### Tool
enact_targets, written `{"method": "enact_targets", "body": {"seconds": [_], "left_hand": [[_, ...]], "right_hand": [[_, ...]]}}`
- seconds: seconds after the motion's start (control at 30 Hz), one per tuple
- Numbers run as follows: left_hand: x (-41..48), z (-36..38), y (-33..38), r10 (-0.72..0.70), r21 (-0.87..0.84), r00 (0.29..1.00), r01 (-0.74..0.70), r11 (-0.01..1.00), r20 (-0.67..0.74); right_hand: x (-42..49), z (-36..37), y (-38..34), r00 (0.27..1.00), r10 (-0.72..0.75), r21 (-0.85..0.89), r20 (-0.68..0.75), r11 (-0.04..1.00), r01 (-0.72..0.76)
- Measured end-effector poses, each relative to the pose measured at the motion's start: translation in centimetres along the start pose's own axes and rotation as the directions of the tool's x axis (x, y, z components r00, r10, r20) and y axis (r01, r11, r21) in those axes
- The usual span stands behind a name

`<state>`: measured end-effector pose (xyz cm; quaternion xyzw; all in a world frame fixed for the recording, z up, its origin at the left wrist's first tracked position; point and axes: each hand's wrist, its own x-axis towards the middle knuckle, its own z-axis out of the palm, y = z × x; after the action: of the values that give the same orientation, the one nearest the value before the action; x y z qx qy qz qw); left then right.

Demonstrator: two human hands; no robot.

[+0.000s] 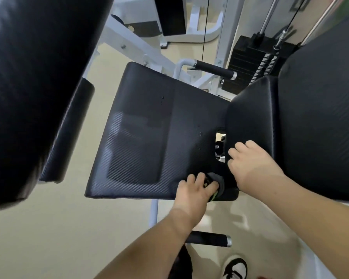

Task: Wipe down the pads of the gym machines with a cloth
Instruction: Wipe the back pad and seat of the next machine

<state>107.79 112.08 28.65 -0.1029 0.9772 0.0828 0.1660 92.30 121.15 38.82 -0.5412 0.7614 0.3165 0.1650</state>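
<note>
Beige gym flooring frames a seat pad [141, 137] whose near corner is wiped by left hand [193, 190] fingers closed on a cloth [217, 181], while the right hand [250, 162], fingers curled empty, is braced on the back pad [310, 117]; the bunched cloth could skip patches.

Floor [58, 228]: pale beige, glossy, filling the lower left of the frame.
Weight stack [250, 57]: black plates, upper right.
Cable [205, 27]: thin, dark, running down the upper centre.
Handle grips: one black grip [214, 70] above centre, another [208, 238] at lower centre.
Frame [133, 45]: white metal bars, upper centre.
Shoe [236, 268]: black and white, bottom right.
</note>
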Motion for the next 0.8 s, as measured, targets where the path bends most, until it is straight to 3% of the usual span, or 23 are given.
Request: {"method": "enact_targets", "body": {"seconds": [0.1, 0.2, 0.27, 0.33, 0.43, 0.57, 0.7, 0.8], "left_hand": [[-2.1, -2.4, -6.2, -0.222, -0.018, 0.965, 0.222, 0.975, -0.141], [-4.9, -3.5, -11.1, -0.465, -0.149, 0.814, 0.441, 0.885, -0.347], [-5.8, -3.0, -10.9, -0.602, -0.269, 0.716, 0.539, 0.798, -0.352], [-5.5, -1.9, -8.4, -0.64, -0.276, 0.705, 0.578, 0.768, -0.305], [-3.0, -0.5, -4.9, -0.545, -0.191, 0.813, 0.513, 0.837, -0.204], [2.2, 0.0, -3.9, -0.228, -0.055, 0.963, 0.222, 0.973, -0.146], [8.1, -1.2, -4.4, 0.046, 0.129, 0.999, -0.046, 0.991, 0.006], [13.6, -4.0, -7.1, 0.083, 0.241, 0.99, -0.054, 0.969, -0.115]], "right_hand": [[0.0, -0.3, 0.1, 0.999, 0.033, 0.07, -0.004, 0.997, -0.032], [0.5, -0.7, 0.1, 0.997, 0.074, 0.14, -0.003, 0.987, -0.073], [1.4, -1.5, 0.5, 0.995, 0.101, 0.197, -0.024, 0.976, -0.094], [2.5, -2.5, 1.9, 0.986, 0.144, 0.207, -0.08, 0.97, -0.125], [4.0, -3.6, 6.0, 0.969, 0.181, 0.075, -0.168, 0.983, -0.17], [5.6, -3.3, 8.4, 0.941, 0.278, 0.051, -0.194, 0.961, -0.274], [7.4, -1.9, 7.6, 0.951, 0.276, 0.032, -0.138, 0.961, -0.275], [7.7, -1.6, 8.1, 0.943, 0.299, 0.086, -0.149, 0.954, -0.289]]}}
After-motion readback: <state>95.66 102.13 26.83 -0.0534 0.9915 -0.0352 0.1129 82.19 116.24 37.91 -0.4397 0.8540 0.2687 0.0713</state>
